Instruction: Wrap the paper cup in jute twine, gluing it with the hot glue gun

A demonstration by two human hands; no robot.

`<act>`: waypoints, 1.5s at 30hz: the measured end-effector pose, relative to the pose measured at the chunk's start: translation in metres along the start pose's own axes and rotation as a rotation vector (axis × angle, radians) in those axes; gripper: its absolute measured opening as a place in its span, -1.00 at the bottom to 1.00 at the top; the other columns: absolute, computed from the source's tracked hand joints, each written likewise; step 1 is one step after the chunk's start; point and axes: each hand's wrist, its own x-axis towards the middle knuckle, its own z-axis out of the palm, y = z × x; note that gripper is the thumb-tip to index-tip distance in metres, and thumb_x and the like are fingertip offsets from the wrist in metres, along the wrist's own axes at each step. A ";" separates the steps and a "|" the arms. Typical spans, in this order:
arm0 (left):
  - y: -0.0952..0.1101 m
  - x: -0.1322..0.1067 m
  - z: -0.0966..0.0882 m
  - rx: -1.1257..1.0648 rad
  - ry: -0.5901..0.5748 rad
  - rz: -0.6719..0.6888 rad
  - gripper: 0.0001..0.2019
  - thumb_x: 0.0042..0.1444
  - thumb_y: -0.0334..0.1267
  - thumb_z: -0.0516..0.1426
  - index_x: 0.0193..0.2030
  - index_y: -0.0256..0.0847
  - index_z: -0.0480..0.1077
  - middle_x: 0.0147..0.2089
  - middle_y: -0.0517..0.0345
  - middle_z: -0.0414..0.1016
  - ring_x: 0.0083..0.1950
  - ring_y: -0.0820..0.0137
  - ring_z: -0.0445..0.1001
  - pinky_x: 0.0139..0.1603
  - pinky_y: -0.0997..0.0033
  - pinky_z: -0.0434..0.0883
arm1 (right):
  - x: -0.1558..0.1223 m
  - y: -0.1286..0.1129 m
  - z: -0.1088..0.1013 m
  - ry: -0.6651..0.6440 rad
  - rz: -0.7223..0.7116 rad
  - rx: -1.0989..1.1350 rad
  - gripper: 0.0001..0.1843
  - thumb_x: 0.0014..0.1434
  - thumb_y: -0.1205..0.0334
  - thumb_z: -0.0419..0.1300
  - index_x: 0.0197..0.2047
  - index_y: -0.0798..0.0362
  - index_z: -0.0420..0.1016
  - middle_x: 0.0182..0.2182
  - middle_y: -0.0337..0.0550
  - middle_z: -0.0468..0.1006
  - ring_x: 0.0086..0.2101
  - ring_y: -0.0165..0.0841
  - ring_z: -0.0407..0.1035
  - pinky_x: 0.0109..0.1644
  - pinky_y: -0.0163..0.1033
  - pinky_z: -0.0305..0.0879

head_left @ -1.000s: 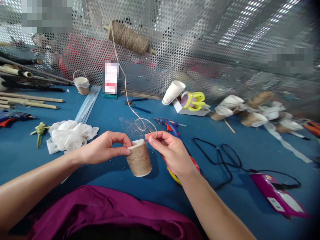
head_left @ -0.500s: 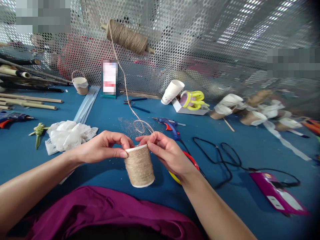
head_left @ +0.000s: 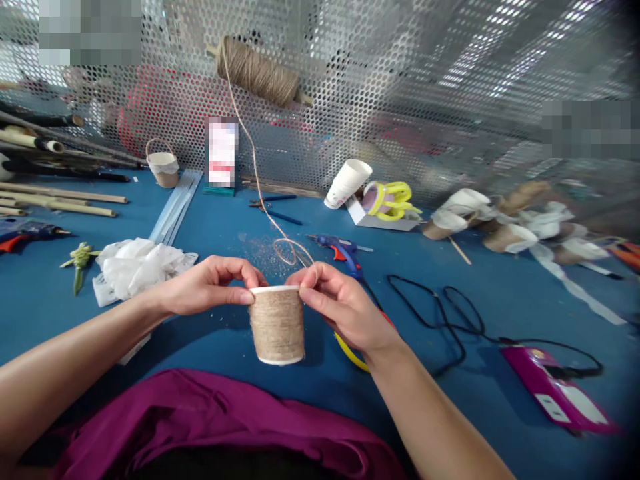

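A paper cup wrapped in brown jute twine (head_left: 277,327) hangs above the blue table (head_left: 500,280), held at its white rim by both hands. My left hand (head_left: 210,287) pinches the rim's left side with thumb and fingers. My right hand (head_left: 335,303) pinches the right side and also holds the twine strand (head_left: 260,193). That strand loops behind the cup and climbs to a twine spool (head_left: 257,72) fixed on the perforated metal screen.
A blue glue gun (head_left: 340,248) and a black cord (head_left: 445,320) lie right of my hands, a magenta device (head_left: 560,393) further right. White lace (head_left: 135,267) lies left. Bamboo sticks (head_left: 60,197), a small basket cup (head_left: 163,165), white cups (head_left: 347,183) and wrapped cups (head_left: 505,230) lie at the back.
The cup tipped from leaning to nearly upright. My right hand came in from holding only the strand to pinching the rim's right side.
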 end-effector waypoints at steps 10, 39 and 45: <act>0.003 0.003 0.009 0.384 0.020 -0.015 -0.79 -0.02 -0.22 0.18 -0.28 -0.31 0.36 -0.16 0.01 0.45 -0.08 0.31 0.39 -0.08 0.38 0.31 | -0.001 -0.006 0.012 0.002 -0.139 -0.505 -0.93 0.14 0.33 0.10 -0.38 0.03 0.27 -0.37 -0.22 0.39 -0.30 -0.41 0.31 -0.19 -0.26 0.25; 0.002 0.001 0.036 0.479 0.175 -0.096 -0.91 0.00 -0.31 0.04 -0.44 -0.28 0.31 -0.37 0.14 0.39 -0.33 0.44 0.35 -0.25 0.44 0.30 | 0.009 -0.008 0.018 0.164 -0.071 -0.147 -0.91 0.04 0.26 0.19 -0.44 0.05 0.34 -0.43 -0.25 0.42 -0.41 -0.47 0.30 -0.30 -0.30 0.26; 0.001 0.001 0.026 0.405 0.167 -0.155 -0.87 0.02 -0.26 0.04 -0.44 -0.28 0.30 -0.37 0.15 0.41 -0.33 0.44 0.34 -0.28 0.48 0.28 | 0.022 -0.014 -0.018 0.449 0.033 0.360 -0.81 -0.12 0.25 0.30 -0.52 0.06 0.33 -0.62 -0.37 0.34 -0.65 -0.60 0.14 -0.66 -0.46 0.01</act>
